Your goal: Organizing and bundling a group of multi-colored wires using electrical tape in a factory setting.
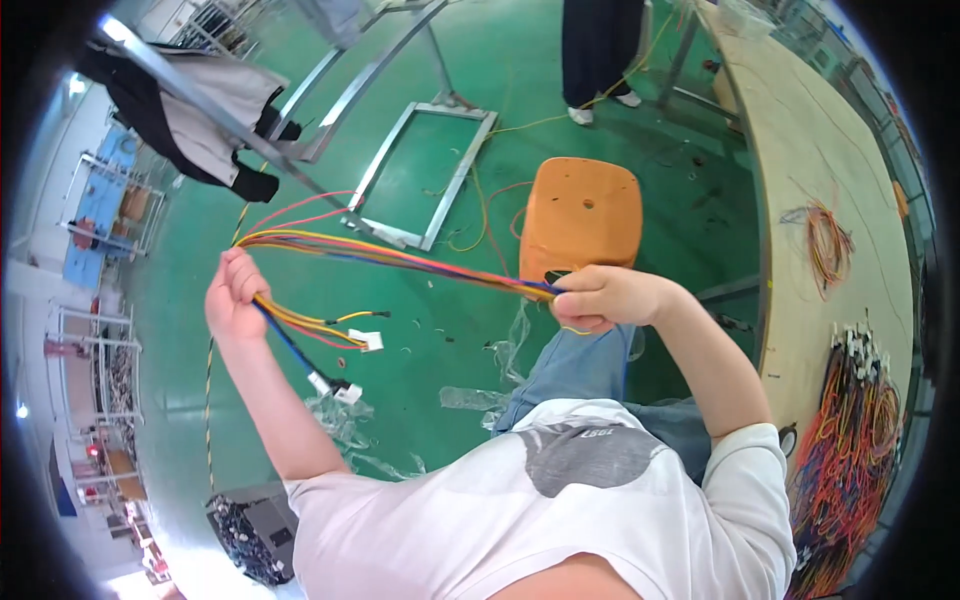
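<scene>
A wire harness [400,258] of red, yellow, brown and blue strands is stretched between my two hands. My left hand [238,290] is closed round one part of it, out to the left. Below that fist its tail hangs free, ending in white connectors [368,341] and a black-and-white plug [345,390]. Close to my body, my right hand [600,297] grips the other end of the bundle, its fingers wrapped over it. Two loose red strands arch up from the bundle near my left hand.
An orange stool [582,215] stands just beyond my right hand. On the right, a long table [790,130] bears a big heap of wire harnesses [850,440] and a coil [828,245]. A metal frame [478,150] lies on the green floor. Plastic scraps lie about; a person [600,50] stands ahead.
</scene>
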Demonstrator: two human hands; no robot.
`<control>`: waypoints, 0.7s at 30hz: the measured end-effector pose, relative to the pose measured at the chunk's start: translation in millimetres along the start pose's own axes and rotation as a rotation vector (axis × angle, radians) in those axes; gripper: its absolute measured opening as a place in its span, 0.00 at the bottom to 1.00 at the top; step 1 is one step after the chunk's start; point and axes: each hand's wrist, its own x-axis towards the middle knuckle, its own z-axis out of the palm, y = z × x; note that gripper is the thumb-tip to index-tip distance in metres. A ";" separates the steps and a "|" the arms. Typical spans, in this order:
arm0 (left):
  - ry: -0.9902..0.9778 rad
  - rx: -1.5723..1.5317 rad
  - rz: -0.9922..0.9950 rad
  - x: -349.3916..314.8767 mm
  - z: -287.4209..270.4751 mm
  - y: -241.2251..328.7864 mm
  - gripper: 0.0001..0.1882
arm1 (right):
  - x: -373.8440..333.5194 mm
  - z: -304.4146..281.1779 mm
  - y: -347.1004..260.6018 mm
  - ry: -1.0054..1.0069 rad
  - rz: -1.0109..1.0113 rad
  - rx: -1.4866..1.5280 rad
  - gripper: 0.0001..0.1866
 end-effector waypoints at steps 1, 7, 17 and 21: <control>-0.001 -0.012 0.045 0.4 -6.1 4.1 0.11 | 0.3 -0.9 -1.0 0.075 -0.042 -0.139 0.13; 0.116 0.885 0.545 28.8 3.9 -65.3 0.14 | 10.4 3.6 -14.4 0.261 0.136 -0.996 0.18; -0.296 1.368 -0.444 19.6 48.9 -220.6 0.14 | 4.0 18.6 -86.1 0.113 -0.076 -0.970 0.16; -0.251 1.099 -0.769 16.3 55.2 -208.7 0.13 | -15.7 4.9 -86.3 0.037 -0.012 -0.819 0.14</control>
